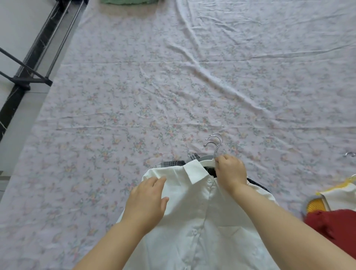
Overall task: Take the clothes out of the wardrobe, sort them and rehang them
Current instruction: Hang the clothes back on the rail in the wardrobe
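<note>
A white button-up shirt (196, 217) lies on top of a small pile on the floral bedsheet (154, 86), collar away from me. Under it a grey plaid garment (171, 163) and a dark garment (258, 185) peek out. Three metal hanger hooks (215, 143) stick out past the collar. My right hand (230, 171) grips the white hanger (207, 162) at the shirt's neck. My left hand (147, 200) rests flat on the shirt's left shoulder, fingers straight.
A red garment (335, 223) and a yellow and white one (335, 194) lie at the right edge. A green garment (127, 2) sits at the far end of the sheet. A black metal frame (32, 63) runs along the left side. Another hanger hook (349, 154) shows far right.
</note>
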Available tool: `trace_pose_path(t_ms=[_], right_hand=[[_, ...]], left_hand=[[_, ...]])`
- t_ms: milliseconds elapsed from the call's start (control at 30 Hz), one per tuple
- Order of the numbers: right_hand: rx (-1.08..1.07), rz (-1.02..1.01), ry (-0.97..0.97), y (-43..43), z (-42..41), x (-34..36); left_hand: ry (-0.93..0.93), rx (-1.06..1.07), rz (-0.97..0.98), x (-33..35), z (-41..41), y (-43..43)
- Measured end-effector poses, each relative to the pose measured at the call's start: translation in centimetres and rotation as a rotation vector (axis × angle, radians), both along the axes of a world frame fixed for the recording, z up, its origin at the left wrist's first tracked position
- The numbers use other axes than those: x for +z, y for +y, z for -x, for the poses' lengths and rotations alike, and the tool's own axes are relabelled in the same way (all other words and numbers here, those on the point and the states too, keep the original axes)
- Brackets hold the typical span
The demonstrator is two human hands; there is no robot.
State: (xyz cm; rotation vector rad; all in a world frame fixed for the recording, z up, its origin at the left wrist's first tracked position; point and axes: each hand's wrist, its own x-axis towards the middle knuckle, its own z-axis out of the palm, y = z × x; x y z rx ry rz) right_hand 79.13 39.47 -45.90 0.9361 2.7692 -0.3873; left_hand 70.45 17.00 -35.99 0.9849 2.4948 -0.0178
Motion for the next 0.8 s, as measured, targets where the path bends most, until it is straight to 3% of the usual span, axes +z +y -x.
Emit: trace_pose_path(t_ms=[100,200,300,467,600,800], right_hand=[[-0.048,0.033,0.281,-1.3,-1.1,3.5],[0.032,-0.086,0.610,-3.5,-2.5,7.6],[0.094,-0.119,0.773,-6.2,-3.6,12.2],[0.069,0.018,0.904,-12.1,-4.9,21.5],[0.136,0.129,0.920,-18.1,-6.4,28.5],[0.353,0.177,0.964,-29.9,-8.1,38.2]], left_hand=[[0.015,-0.013,-0.020,1.1,-0.5,-0.3],[0.022,0.012,-0.125,3.3,-1.1,-0.6],[0.011,0.070,-0.294,6.5,-1.8,-1.2],[-0.018,0.073,-0.553,12.9,-3.1,-4.8],[0.108,0.090,-0.740,18.4,-5.5,-10.5],[0.307,0.303,-1.026,26.3,-9.8,-23.4]])
